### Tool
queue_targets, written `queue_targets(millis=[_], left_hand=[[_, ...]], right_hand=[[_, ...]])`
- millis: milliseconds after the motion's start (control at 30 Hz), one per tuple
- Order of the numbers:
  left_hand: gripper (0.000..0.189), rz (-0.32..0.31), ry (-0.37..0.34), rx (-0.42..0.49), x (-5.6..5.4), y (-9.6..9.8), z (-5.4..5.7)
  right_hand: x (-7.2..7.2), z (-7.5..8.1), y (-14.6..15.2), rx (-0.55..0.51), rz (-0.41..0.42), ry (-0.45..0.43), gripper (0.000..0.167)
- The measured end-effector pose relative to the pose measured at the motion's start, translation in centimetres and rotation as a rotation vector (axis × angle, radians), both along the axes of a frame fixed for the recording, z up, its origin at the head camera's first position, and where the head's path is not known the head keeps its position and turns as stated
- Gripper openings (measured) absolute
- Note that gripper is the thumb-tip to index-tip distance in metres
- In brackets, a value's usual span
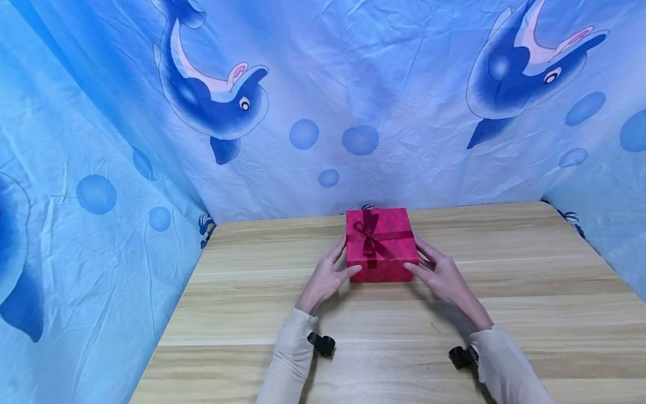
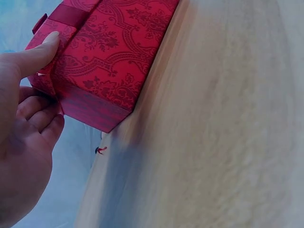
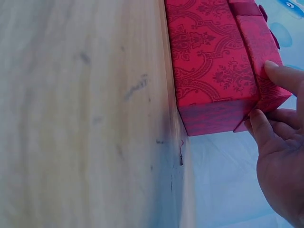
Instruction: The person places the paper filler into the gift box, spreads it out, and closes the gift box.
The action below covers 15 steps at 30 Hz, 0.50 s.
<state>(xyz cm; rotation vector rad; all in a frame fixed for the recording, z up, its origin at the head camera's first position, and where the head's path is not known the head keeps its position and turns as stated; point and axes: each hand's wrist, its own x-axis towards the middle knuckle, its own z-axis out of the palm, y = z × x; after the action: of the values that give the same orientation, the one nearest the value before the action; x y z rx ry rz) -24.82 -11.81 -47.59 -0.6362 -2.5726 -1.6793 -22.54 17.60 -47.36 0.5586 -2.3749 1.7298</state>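
Note:
A red patterned gift box stands on the wooden table near its far edge. Its lid carries a dark red ribbon tied in a bow. At the lid's left front corner my left hand grips, thumb on the front face and fingers along the side. My right hand holds the right front corner the same way. In the wrist views, both thumbs press the lid's front band, and fingertips lie at the seam between lid and base. The box's inside is hidden.
The wooden table reaches toward me on both sides of the box. Blue curtains with dolphins hang behind and at the sides. Black wrist cameras sit at both sleeves. A small dark and red mark shows near the table edge.

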Motion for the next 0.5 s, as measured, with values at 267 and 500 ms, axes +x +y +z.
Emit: queue_targets(millis=[267, 500], left_hand=[[0.088, 0.028, 0.01, -0.033, -0.05, -0.02, -0.08], [0.095, 0.088, 0.005, -0.087, 0.57, -0.51, -0.4]], right_hand=[[0.19, -0.11, -0.07, -0.021, -0.008, -0.024, 0.069], [0.61, -0.73, 0.36, -0.024, -0.035, 0.001, 0.066]])
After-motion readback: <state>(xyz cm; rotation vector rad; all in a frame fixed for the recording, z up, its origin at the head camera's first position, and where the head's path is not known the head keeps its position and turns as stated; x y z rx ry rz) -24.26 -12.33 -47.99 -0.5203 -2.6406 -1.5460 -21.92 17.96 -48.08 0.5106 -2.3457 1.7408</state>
